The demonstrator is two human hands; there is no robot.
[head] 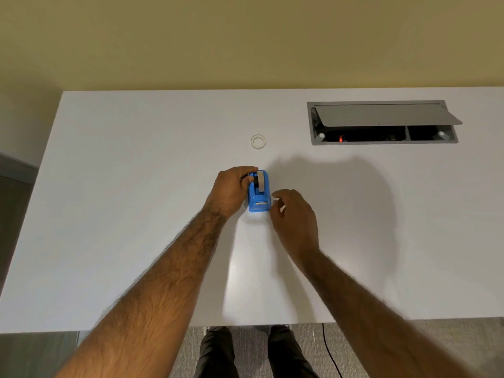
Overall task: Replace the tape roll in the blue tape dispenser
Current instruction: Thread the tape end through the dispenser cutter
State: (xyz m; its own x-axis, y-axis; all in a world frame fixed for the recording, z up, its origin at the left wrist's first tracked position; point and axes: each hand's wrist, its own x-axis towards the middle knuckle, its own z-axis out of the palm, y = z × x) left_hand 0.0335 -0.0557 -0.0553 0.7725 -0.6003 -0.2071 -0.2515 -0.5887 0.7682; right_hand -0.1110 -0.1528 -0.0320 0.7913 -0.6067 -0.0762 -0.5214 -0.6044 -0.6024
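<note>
Item: blue tape dispenser (258,197), mid-counter (136,186), roll (261,181) seated. Left hand (231,189) grip holds dispenser. Right hand (294,214) at 3 o'clock, curled, contents unclear. Spare roll (258,141) at 12 o'clock. Recommended: steady base, lift hub straight up.

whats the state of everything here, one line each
blue tape dispenser: upright on the table
mounted roll: seated in the dispenser
loose tape roll: lying flat beyond it, untouched
left hand: grips the dispenser
right hand: fingers curled beside it, grip unclear
cable box lid: propped open
</note>
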